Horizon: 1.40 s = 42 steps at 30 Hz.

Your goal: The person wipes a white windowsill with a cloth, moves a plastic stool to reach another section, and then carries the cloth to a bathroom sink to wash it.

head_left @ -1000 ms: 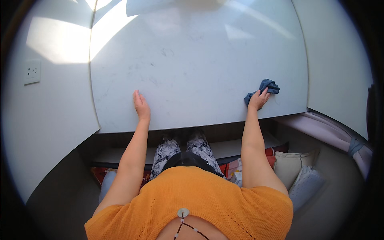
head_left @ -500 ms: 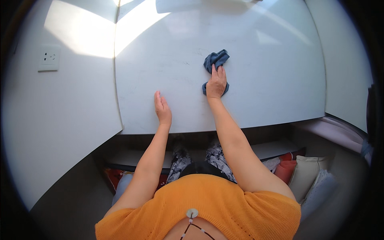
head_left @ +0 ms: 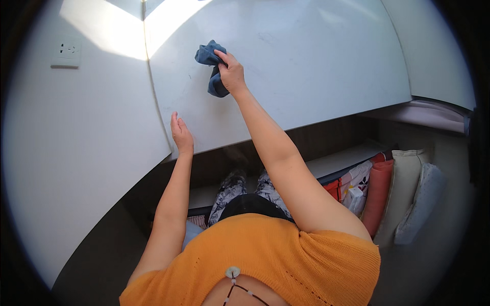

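My right hand [head_left: 233, 75] grips a crumpled blue cloth [head_left: 208, 54] at the far left part of a smooth white surface [head_left: 316, 66]. One part of the cloth bunches beyond my fingers; another hangs out at the left side of my palm. My thumb and fingers close around its middle. Close to the near left edge of the surface is my left hand [head_left: 182, 135], fingers stretched out and nothing in it. Whether the left hand touches the surface, I cannot tell.
A white side panel [head_left: 102, 122] with a wall socket [head_left: 66, 53] borders the surface on the left. Bright sunlight falls across the far left. Below the near edge at the right, a coral-red roll [head_left: 378, 189], a beige cushion [head_left: 399, 194] and a pale blue cushion [head_left: 419, 204] stand side by side.
My right hand has carried the cloth leftward and farther from me across the white surface. The left hand has shifted a little left, still with stretched fingers. The whole view has turned slightly.
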### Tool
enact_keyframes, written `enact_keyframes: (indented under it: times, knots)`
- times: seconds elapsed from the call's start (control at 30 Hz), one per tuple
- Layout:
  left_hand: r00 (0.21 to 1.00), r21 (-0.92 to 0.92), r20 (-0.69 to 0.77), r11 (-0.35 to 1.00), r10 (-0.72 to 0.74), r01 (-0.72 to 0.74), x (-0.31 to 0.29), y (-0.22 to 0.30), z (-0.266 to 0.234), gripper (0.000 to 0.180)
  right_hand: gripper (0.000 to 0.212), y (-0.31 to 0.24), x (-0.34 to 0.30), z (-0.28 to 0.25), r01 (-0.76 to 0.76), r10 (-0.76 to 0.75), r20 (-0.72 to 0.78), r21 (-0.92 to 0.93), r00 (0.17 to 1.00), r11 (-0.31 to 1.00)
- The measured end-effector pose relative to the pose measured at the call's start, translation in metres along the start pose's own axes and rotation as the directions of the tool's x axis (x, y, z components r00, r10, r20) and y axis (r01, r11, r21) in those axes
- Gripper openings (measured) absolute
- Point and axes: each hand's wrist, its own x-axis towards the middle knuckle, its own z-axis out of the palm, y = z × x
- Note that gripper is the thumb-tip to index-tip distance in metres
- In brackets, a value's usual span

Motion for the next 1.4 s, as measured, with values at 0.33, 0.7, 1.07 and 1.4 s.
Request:
enact_keyframes:
  times: [0.33,0.7,1.07,1.4]
  knots:
    - [0.999,-0.132,0.046,0.991,0.0,0.006,-0.017,-0.018,0.03,0.04,0.039,0.061,-0.058,-0.336,-0.247,0.179,-0.405,-0.121,0.897,0.962]
    - [0.999,-0.074,-0.032,0.997,0.002,-0.004,-0.019,-0.026,0.022,0.039,0.035,0.108,-0.147,-0.242,-0.192,-0.252,-0.342,-0.859,0.905,0.474]
    - [0.997,-0.044,-0.046,0.997,0.063,-0.065,-0.024,-0.046,-0.019,0.038,0.031,0.03,-0.212,0.006,0.092,-0.195,-0.082,-0.666,0.977,0.74]
    - [1.0,-0.039,0.007,0.999,0.016,-0.015,-0.033,-0.043,-0.056,0.038,0.037,0.01,-0.182,0.069,-0.026,0.034,0.053,-0.139,0.998,0.99]
